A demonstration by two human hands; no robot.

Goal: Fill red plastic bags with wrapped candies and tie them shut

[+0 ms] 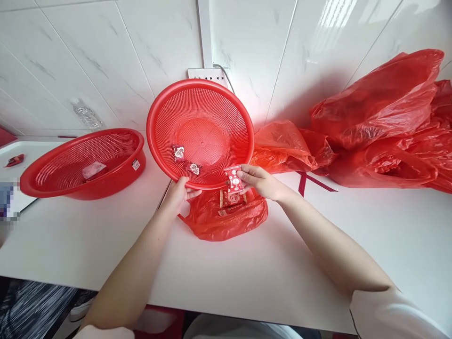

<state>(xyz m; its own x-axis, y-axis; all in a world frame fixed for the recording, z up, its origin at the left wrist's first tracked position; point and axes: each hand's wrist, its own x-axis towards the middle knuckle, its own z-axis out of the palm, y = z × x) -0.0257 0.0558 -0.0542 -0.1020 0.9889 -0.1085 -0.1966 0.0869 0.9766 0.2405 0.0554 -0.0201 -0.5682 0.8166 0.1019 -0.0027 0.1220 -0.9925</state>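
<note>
A round red mesh basket [203, 84] is tilted toward me, two small wrapped packets [178, 153] lying low inside it. My left hand [179, 194] grips its lower rim, thumb over the edge. Between the thumb and fingers of my right hand [259, 180] is a red packet with white dots [233, 180], held at the basket's lower right rim. Just under the basket, an open red plastic bag [219, 228] holds a red and gold packet [231, 198] and other packets partly hidden.
Left stands another red basket [106, 188] with a pinkish packet [93, 169]. A white tray [35, 147] with a small red packet is at far left. Red plastic bags [374, 113] fill the back right. A power strip [208, 73] is against the wall.
</note>
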